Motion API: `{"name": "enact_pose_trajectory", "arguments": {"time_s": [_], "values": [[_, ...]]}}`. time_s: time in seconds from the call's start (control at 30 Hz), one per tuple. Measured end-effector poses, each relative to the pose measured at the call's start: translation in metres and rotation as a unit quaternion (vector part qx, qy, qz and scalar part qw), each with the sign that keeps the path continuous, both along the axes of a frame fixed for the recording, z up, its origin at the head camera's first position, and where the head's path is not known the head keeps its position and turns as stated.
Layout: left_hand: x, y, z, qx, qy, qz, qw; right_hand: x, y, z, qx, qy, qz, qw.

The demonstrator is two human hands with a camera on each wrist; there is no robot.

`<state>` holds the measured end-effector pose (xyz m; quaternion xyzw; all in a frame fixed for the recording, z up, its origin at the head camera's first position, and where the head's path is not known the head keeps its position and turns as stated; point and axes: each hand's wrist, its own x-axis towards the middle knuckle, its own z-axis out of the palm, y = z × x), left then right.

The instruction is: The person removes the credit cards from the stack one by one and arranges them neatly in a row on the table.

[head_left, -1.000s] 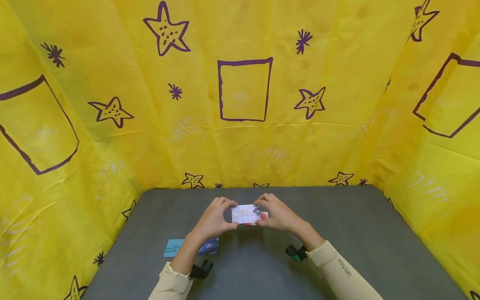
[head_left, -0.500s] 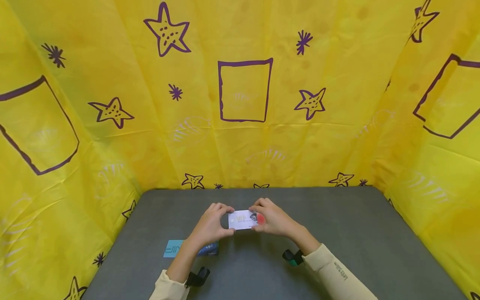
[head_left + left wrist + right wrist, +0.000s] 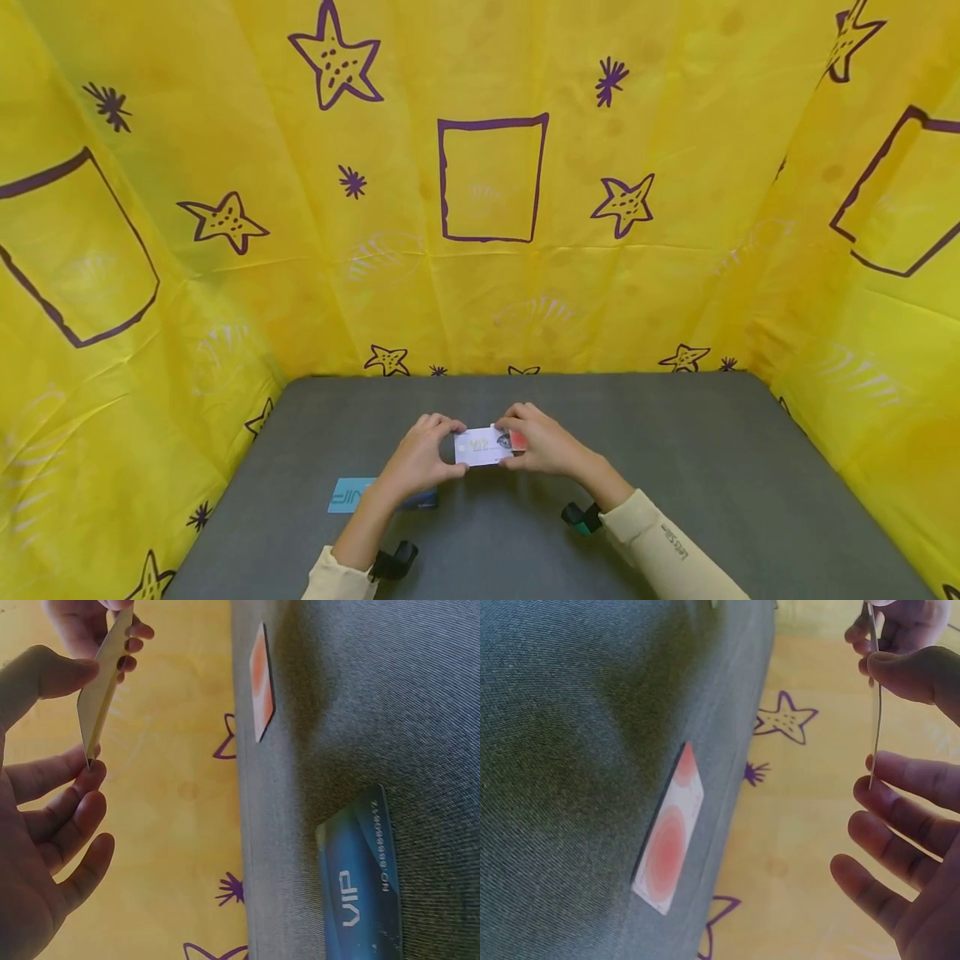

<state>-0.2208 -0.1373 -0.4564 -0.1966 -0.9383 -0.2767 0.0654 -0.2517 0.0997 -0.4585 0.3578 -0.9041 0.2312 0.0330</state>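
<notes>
A white card with "VIP" lettering (image 3: 477, 447) is held up above the table between both hands. My left hand (image 3: 417, 454) pinches its left end, thumb on one long edge and fingertips on the other. At the opposite end my right hand (image 3: 547, 447) pinches it the same way. In both wrist views the card appears nearly edge-on. Below and beyond it, a red-and-white card (image 3: 665, 851) lies on the table, partly hidden in the head view by the white card and right hand. A blue VIP card (image 3: 358, 881) lies beneath my left forearm.
A teal card (image 3: 347, 497) lies beside the blue one on the left of the dark grey table (image 3: 675, 492). Yellow patterned cloth (image 3: 487, 317) encloses the back and sides. Black wrist cameras are strapped below each sleeve.
Both hands have moved slightly toward the body and left with the white card. The card stays pinched at both ends. The cards on the table have not moved.
</notes>
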Motion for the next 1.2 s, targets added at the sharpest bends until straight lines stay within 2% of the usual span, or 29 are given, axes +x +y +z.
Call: {"name": "enact_pose_trajectory", "arguments": {"time_s": [0.37,0.6,0.9,1.07,1.2], "values": [[0.000,-0.008,-0.013,-0.024,-0.034,-0.006,0.9991,0.003,-0.007,-0.010,0.012,-0.001,0.008,0.9999],[0.000,-0.013,-0.022,-0.031,-0.053,-0.023,0.9978,0.003,-0.014,-0.019,0.037,-0.012,0.004,0.9993],[0.002,-0.018,-0.032,-0.053,-0.070,-0.032,0.9957,0.002,-0.024,-0.034,0.061,0.025,0.026,0.9975],[0.001,-0.021,-0.036,-0.063,-0.095,-0.034,0.9929,0.002,-0.030,-0.040,0.073,0.002,0.026,0.9970],[0.001,-0.023,-0.041,-0.072,-0.100,-0.039,0.9916,0.002,-0.034,-0.044,0.082,-0.018,0.020,0.9962]]}}
